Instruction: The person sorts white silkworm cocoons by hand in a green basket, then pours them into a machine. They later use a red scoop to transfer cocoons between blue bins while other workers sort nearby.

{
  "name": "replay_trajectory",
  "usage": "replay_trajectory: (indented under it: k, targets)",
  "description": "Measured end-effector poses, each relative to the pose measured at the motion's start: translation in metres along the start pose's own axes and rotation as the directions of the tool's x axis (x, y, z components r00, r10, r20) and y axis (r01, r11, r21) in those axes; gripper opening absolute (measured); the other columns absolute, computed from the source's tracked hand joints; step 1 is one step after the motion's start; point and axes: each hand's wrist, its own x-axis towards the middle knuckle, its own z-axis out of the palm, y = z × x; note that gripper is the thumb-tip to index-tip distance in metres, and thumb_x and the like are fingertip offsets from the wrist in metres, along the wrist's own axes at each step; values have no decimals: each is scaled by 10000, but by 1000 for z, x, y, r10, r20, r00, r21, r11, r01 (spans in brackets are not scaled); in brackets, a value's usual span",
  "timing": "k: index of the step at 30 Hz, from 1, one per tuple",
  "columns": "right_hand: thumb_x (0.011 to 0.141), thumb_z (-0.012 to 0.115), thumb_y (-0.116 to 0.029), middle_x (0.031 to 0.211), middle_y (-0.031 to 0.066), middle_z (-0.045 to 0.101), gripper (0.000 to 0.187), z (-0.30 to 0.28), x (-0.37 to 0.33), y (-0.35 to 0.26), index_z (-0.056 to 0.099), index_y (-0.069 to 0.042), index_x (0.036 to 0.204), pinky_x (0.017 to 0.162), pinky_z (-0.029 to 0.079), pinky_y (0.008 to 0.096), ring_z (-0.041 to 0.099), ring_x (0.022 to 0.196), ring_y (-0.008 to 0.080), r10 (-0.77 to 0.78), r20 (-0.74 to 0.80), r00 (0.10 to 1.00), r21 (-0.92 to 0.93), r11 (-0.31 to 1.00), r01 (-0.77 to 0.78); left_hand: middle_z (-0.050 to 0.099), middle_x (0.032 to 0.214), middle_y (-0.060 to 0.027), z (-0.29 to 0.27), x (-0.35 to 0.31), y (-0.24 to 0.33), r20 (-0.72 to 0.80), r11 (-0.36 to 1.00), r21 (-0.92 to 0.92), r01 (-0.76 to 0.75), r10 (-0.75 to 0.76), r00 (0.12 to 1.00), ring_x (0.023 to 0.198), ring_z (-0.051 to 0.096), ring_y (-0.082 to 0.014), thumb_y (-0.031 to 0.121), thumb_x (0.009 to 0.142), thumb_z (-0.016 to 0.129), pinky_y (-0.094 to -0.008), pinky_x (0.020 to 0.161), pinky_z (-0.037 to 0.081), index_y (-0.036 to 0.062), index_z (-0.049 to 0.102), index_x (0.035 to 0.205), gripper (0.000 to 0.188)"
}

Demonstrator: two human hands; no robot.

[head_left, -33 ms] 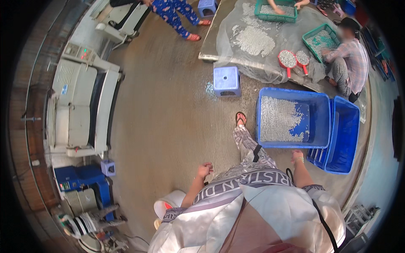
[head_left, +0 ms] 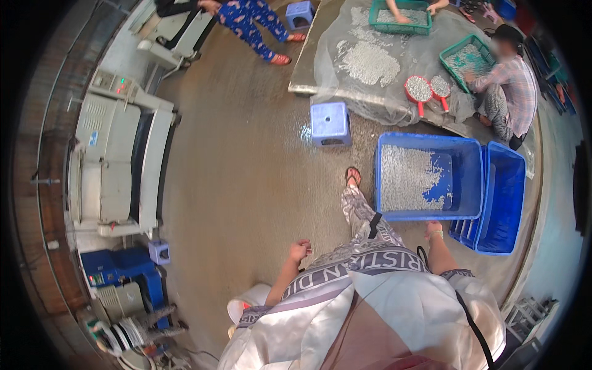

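Observation:
My left hand (head_left: 300, 250) hangs in front of my body over the wet floor, its fingers loosely curled with nothing visible in them. At the near side of a big blue tub (head_left: 428, 214) is my right hand (head_left: 433, 230), also with curled fingers; I see nothing in it and cannot tell whether it touches the tub's rim. Many small whitish pieces (head_left: 404, 176) cover the left part of the tub's bottom. A second blue tub (head_left: 504, 200) stands against its right side. My sandalled foot (head_left: 353, 177) is left of the filled tub.
Beyond the tubs, a low platform (head_left: 302, 80) bears netting, white pieces, green baskets (head_left: 453, 52) and red scoops (head_left: 419, 89). A co-worker (head_left: 515, 80) crouches there. A lilac stool (head_left: 330, 123) stands ahead. Machines (head_left: 111, 148) line the left; a white bucket (head_left: 246, 299) is behind my left arm.
The tub, stool and platform edge sit slightly lower in the picture. My hands keep nearly the same pose. At the far basket, a co-worker's hand has shifted slightly.

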Motion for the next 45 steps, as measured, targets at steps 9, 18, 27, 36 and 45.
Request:
replay_trajectory:
  k: [9, 18, 27, 36, 45]
  targets:
    - [707, 621, -190, 655, 57, 549, 349, 50, 43, -141, 547, -77, 1029, 430, 447, 308, 521, 518, 153, -143, -99, 985, 59, 987, 149, 622, 824, -78, -49, 75, 194, -4, 973, 170, -160, 163, 987, 671, 612, -159, 123, 780, 566, -261, 559, 448, 6, 573, 1055, 299]
    - [662, 653, -284, 1027, 203, 582, 403, 72, -27, -291, 603, -94, 1014, 879, 404, 364, 536, 1002, 328, -190, -75, 979, 107, 974, 197, 614, 832, -51, -81, 119, 274, -4, 985, 81, -153, 154, 988, 658, 598, -139, 129, 805, 547, -251, 537, 434, 45, 535, 1059, 268]
    - [722, 612, -214, 657, 47, 534, 358, 85, -55, -136, 542, -34, 1023, 408, 395, 284, 486, 490, 132, 110, -298, 948, 226, 973, -42, 620, 901, -83, -80, 232, 359, 120, 839, 544, -30, -42, 992, 724, 596, -174, 79, 800, 497, -302, 610, 481, 6, 563, 1068, 285]
    - [644, 649, -254, 993, 181, 603, 409, 125, -183, 19, 604, -26, 980, 841, 442, 368, 565, 963, 302, 492, -79, 867, -239, 835, -495, 591, 944, -43, 20, 363, 528, 136, 943, 234, -234, 207, 969, 799, 566, -150, 243, 754, 644, -308, 677, 439, 66, 533, 1115, 417]
    - [627, 643, -234, 847, 215, 611, 387, 22, -191, -10, 602, -25, 951, 719, 462, 409, 588, 800, 344, 241, -203, 949, -553, 771, -315, 476, 1191, -208, 123, 563, 504, -195, 815, 471, -338, 470, 861, 1112, 449, -339, 390, 525, 799, -358, 951, 354, -19, 319, 1274, 979]
